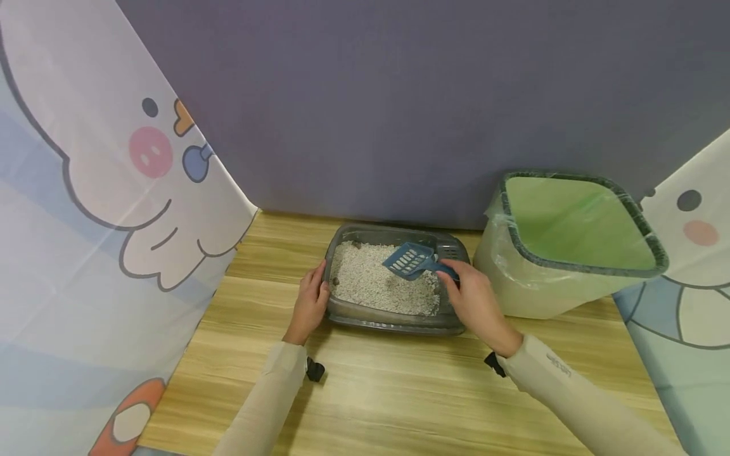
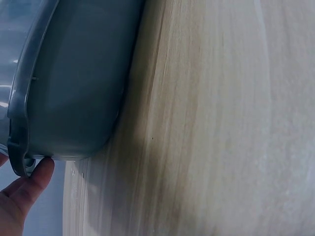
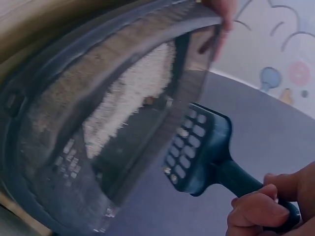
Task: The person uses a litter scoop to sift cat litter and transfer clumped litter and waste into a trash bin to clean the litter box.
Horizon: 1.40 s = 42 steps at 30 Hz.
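A grey litter box (image 1: 393, 323) with pale granular litter (image 1: 371, 285) sits on the wooden table. My left hand (image 1: 310, 301) holds the box at its left side; in the left wrist view its thumb (image 2: 40, 178) presses under the rim and the other fingers lie partly hidden behind it. My right hand (image 1: 478, 303) grips the handle of a dark blue slotted litter scoop (image 1: 408, 261) above the litter. A few small bits show on the scoop's slotted blade (image 3: 189, 142) in the right wrist view. Several brownish clumps lie near the litter's edges.
A tall bin (image 1: 513, 285) with a dark rim and a translucent bag liner stands right of the litter box, close to my right hand. A grey panel (image 1: 365, 114) rises behind the table (image 1: 393, 392). Cartoon-printed sheets (image 1: 85, 190) flank both sides.
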Tool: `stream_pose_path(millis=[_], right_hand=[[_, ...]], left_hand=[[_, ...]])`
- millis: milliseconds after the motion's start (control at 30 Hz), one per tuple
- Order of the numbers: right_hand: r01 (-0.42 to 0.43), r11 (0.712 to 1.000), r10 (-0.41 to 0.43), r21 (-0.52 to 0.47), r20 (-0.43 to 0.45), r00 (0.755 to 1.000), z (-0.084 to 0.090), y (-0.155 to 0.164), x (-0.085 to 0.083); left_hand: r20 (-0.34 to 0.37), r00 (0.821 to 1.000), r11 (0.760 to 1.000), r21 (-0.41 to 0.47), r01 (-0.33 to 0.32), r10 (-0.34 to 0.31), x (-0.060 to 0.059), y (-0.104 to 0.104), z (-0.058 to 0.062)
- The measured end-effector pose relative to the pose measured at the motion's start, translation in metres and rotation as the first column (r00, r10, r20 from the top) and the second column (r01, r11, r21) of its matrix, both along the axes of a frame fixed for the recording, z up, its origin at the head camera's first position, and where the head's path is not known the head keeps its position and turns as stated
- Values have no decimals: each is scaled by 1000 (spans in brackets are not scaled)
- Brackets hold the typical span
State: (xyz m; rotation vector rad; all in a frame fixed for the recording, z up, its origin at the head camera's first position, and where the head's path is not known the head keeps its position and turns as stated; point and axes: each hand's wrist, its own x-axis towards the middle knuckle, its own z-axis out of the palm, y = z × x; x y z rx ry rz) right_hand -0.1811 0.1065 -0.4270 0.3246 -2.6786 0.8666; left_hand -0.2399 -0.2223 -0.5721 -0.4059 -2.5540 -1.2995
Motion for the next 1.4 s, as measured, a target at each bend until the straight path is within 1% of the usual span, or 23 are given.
stream_pose_path(millis=[33, 100, 200, 400, 567, 667, 733, 800, 867, 933, 1000, 1133, 1200, 1300, 1400], right_hand=[[3, 1000, -3, 1, 27, 1000, -3, -1, -5], [3, 1000, -3, 3, 52, 999, -7, -2, -15], [-9, 1000, 10, -15, 58, 998, -11, -4, -32], [-55, 998, 56, -19, 30, 998, -8, -10, -66], [-122, 993, 122, -6, 71, 990, -4, -20, -87], [-163, 987, 159, 18, 119, 980, 0, -28, -97], [-174, 984, 165, 41, 175, 971, 3, -32, -102], [-181, 981, 158, 69, 253, 954, 5, -34, -106], [-191, 977, 151, 91, 328, 932, 7, -36, -109], [-210, 974, 163, 88, 377, 912, 9, -37, -111], [-243, 965, 190, 98, 377, 907, 9, -37, -113], [-288, 953, 248, 97, 298, 922, 8, -35, -118], [-297, 951, 266, 83, 267, 926, 6, -34, -121], [-305, 951, 282, 49, 264, 922, 5, -33, -125], [-319, 945, 287, 75, 279, 917, 5, -34, -128]], left_hand=[[0, 1000, 1000, -1, 2, -2, 0, 0, 0], [-2, 1000, 1000, -1, 6, -6, 0, 1, 0], [-7, 1000, 1000, -4, 2, -2, 0, 1, 0], [-8, 1000, 1000, 5, -1, 1, 0, 1, 0], [-7, 1000, 1000, 4, 3, -3, 1, 0, 0], [-20, 1000, 1000, -2, -8, 8, 0, 0, 1], [-29, 1000, 1000, -6, -10, 10, 0, 0, 2], [-36, 999, 1000, -10, -12, 11, -1, 1, 2], [-40, 999, 1000, -12, -8, 8, -1, 2, 2], [-42, 999, 1000, -13, -11, 10, -1, 2, 2], [-46, 999, 1000, -10, -16, 16, -1, 2, 1], [-51, 998, 1000, -6, -25, 25, -2, 2, 0], [-47, 999, 1000, -10, -25, 25, -2, 2, 0], [-37, 999, 1000, -16, -19, 19, -2, 1, 0], [-25, 1000, 1000, -17, -18, 17, -2, 1, 1]])
